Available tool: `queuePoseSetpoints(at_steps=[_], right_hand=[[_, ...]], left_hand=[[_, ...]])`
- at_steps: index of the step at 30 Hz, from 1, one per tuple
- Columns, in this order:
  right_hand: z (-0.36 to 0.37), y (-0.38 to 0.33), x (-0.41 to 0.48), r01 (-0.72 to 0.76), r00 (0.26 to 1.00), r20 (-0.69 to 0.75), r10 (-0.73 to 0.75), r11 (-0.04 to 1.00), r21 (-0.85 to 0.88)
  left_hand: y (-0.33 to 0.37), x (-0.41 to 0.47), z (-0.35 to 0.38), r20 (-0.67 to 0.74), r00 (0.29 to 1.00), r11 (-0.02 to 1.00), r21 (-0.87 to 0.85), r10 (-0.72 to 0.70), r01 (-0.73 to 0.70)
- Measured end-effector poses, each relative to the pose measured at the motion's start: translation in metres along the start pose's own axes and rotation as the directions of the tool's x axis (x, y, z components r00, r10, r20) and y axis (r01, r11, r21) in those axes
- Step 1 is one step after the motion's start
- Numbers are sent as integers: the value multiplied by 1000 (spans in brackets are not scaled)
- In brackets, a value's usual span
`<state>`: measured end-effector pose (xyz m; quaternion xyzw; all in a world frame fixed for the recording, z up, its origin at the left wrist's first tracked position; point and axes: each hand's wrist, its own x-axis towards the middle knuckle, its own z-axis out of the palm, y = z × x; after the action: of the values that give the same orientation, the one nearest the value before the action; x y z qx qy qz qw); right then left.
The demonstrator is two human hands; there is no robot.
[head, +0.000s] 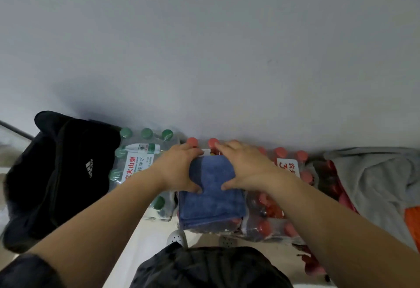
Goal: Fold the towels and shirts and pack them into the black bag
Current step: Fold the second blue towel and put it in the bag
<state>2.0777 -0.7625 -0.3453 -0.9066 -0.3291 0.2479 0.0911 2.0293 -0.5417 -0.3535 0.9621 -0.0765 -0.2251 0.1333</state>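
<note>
We count one left hand point(178, 169), one right hand point(246, 166), one blue towel point(211, 201), one black bag point(56, 174), one green-capped bottle pack point(137, 162), one red-capped bottle pack point(272, 210), one grey garment point(375, 178)

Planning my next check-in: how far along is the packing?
Done: the towel looks folded into a neat stack. In hand: left hand and right hand hold it on the bottle pack, not yet in the bag. Remaining: pack it, then fold the crumpled grey garment and the orange cloth at right. The bag's contents aren't visible.
</note>
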Motion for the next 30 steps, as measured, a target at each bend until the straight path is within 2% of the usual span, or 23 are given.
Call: queuePoseSetpoints(at_steps=[2, 6, 9, 12, 15, 17, 20, 22, 26, 30], right_hand=[[8, 6, 9, 6, 999, 43, -5, 1000, -24], [9, 9, 15, 43, 996, 75, -39, 997, -61], [1, 8, 19, 65, 996, 64, -65, 998, -10], [-12, 10, 26, 39, 997, -72, -33, 996, 76], [-18, 13, 30, 10, 946, -325, 19, 996, 87], [-14, 10, 24, -22, 924, -379, 51, 997, 80], [2, 1, 2, -4, 952, -304, 28, 997, 78], [16, -3, -18, 44, 955, -295, -28, 998, 49], [35, -4, -48, 65, 967, -248, -53, 997, 42], [49, -1, -56, 64, 990, -119, -75, 993, -94]], left_hand=[[4, 1, 3, 10, 1000, 998, 64, 21, -21], [3, 9, 5, 50, 998, 999, -26, -22, 23], [4, 16, -4, 54, 998, 1000, -12, -15, 16], [2, 27, -18, -116, 993, 999, 36, 2, 2], [0, 37, -26, -329, 943, 996, 90, 50, -22], [0, 35, -20, -410, 904, 986, 155, 123, -64], [0, 20, -2, -466, 869, 982, 157, 164, -101], [0, 1, 11, -457, 872, 983, 125, 176, -133], [1, -41, 41, -395, 889, 968, 184, 231, -170], [-5, -57, 68, -267, 943, 960, 246, 198, -132]])
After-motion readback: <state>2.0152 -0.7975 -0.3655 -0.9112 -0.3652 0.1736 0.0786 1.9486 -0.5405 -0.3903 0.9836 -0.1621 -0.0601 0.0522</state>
